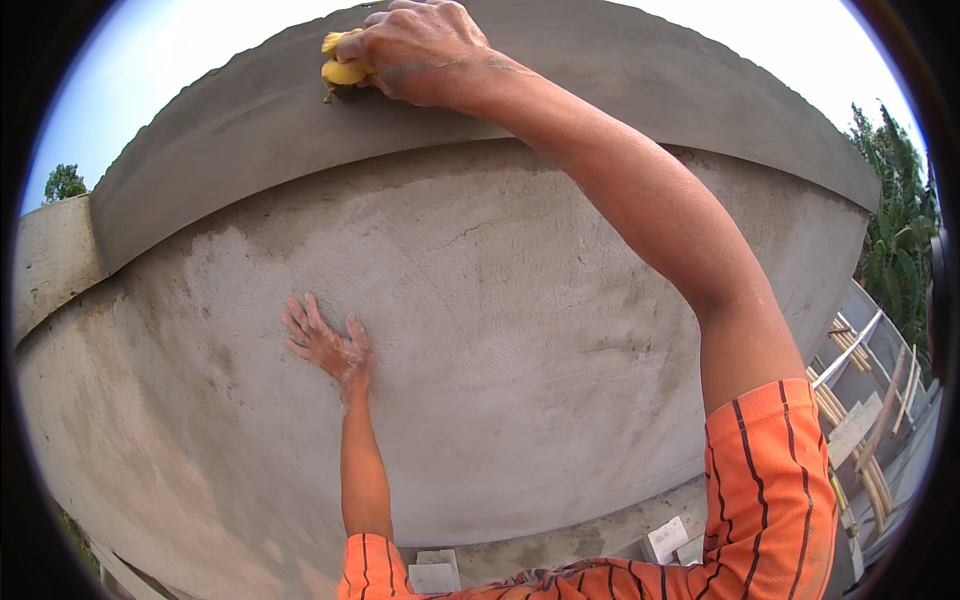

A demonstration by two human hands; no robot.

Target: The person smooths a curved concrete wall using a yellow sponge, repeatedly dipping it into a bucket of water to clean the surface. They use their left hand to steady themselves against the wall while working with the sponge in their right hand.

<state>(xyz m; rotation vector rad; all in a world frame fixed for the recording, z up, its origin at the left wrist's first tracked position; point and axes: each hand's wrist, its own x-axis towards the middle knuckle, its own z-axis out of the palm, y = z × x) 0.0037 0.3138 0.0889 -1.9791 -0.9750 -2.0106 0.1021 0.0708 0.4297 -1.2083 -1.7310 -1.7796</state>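
High on the wall, my right hand (420,50) is closed around a yellow sponge (345,72). The sponge is pressed against the smooth, darker grey plaster band (240,135) that runs along the wall's top. Part of the sponge is hidden under my fingers. Lower down and to the left, my left hand (328,338) lies flat on the paler grey wall (520,330), its fingers spread and dusted with plaster. Nothing is in it.
The band stands out as a ledge over the lower wall. Pale blocks (665,540) lie at the wall's foot, with another block (435,572) near my left sleeve. At the right are bamboo poles (875,480), boards and green plants (895,250).
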